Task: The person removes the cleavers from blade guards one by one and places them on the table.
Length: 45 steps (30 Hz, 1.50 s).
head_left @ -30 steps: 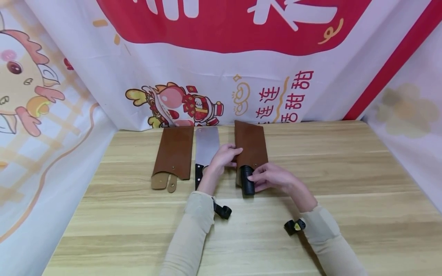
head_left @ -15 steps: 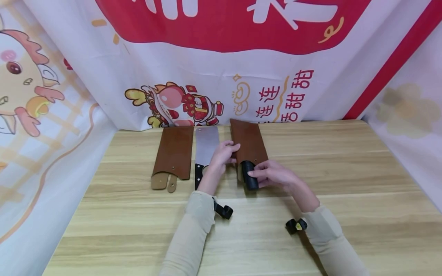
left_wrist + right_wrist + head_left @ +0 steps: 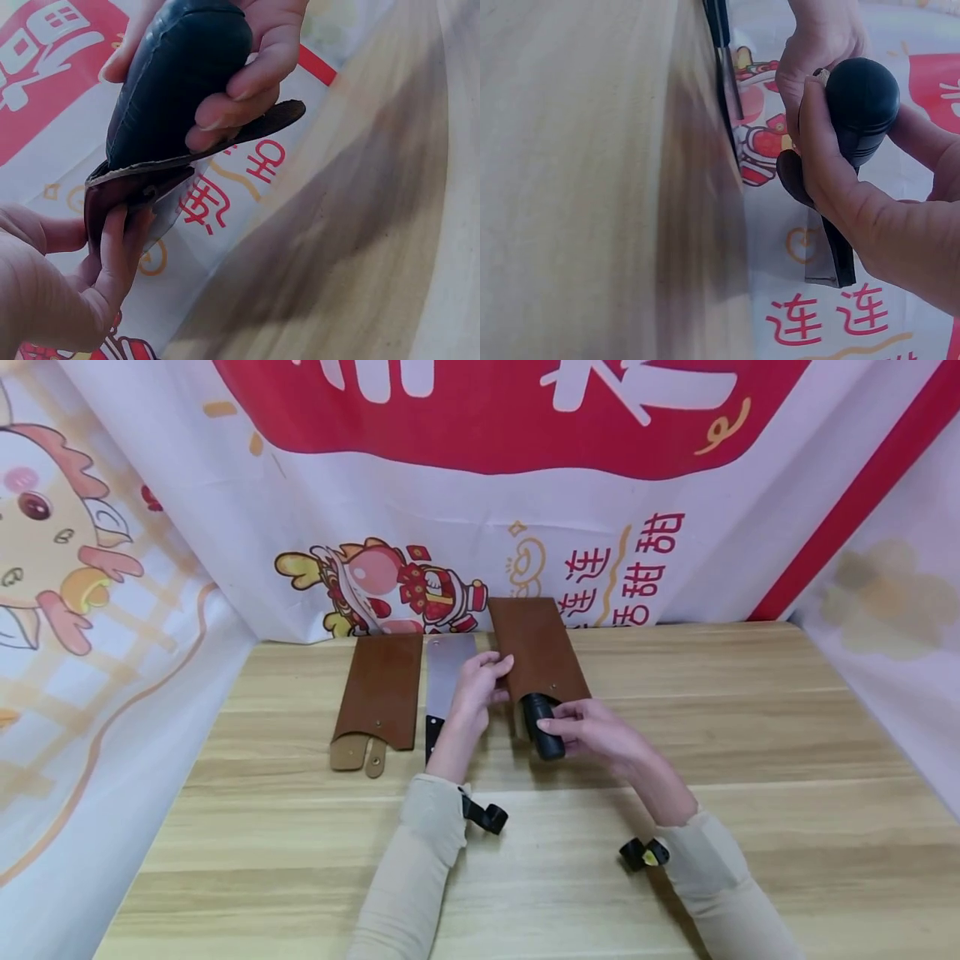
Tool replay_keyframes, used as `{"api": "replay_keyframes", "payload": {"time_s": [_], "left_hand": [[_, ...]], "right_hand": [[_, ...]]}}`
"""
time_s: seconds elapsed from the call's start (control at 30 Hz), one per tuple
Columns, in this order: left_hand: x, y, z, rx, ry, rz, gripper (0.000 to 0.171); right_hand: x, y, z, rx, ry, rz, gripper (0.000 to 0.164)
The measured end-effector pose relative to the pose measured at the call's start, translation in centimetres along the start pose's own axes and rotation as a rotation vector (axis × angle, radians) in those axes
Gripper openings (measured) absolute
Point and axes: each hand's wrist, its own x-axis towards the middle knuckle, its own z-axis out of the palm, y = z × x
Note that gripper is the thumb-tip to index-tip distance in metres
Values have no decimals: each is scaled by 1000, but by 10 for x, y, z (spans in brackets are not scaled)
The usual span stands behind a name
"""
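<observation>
A brown leather knife sheath (image 3: 536, 643), tilted with its far end raised, is held by both hands over the table. A thick black knife handle (image 3: 546, 735) sticks out of its near end; the blade is hidden inside. My right hand (image 3: 596, 731) grips this handle, thumb on top and fingers at its right side. With thumb and fingers, my left hand (image 3: 477, 689) pinches the left edge of the sheath. In the left wrist view, the handle (image 3: 180, 75) lies against the sheath's mouth, and left fingers (image 3: 116, 247) reach under the leather.
Left of the hands, a cleaver (image 3: 448, 672) with a silver blade and black riveted handle lies on the wooden table (image 3: 300, 860). Beside it lies a second brown sheath (image 3: 382, 685), its tan flap and snap strap showing. A printed cloth (image 3: 480, 502) hangs behind the table.
Both hands have lifted the sheath and its knife up and slightly away, the far end swinging left and now overlapping the cloth. The cleaver and second sheath have stayed put.
</observation>
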Motion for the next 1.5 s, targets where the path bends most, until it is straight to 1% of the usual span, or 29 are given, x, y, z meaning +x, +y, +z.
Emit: {"api": "replay_keyframes", "payload": {"time_s": [0.13, 0.3, 0.4, 0.5, 0.57, 0.73, 0.87, 1.03, 1.2, 1.3, 1.43, 1.5], "left_hand": [[-4, 2, 1, -22, 15, 10, 21], [-6, 4, 2, -52, 38, 21, 21], [-5, 3, -1, -62, 61, 10, 23], [-4, 5, -7, -81, 103, 5, 23], [-2, 7, -10, -101, 118, 6, 21], [-1, 11, -13, -141, 109, -9, 19], [-3, 13, -15, -167, 127, -11, 17], [-5, 18, -15, -153, 141, 9, 19], [-5, 20, -16, -134, 153, -3, 20], [-6, 21, -16, -127, 168, 0, 16], [-4, 20, -16, -149, 171, 17, 9], [-3, 20, -16, -166, 169, 15, 6]], "right_hand": [[-3, -3, 2, -24, 1, -25, 43], [-5, -8, 4, -59, 17, -29, 47], [-8, -10, 7, -86, 10, -18, 45], [-10, -11, 10, -107, -17, -9, 40], [-10, -12, 12, -112, -32, -8, 35], [-13, -12, 14, -125, -31, -11, 32], [-15, -11, 16, -137, -51, -15, 34], [-17, -12, 17, -129, -80, -38, 32], [-21, -13, 18, -132, -101, -51, 27], [-22, -15, 19, -135, -104, -56, 26], [-23, -17, 19, -140, -92, -56, 27], [-22, -17, 17, -129, -92, -46, 30]]}}
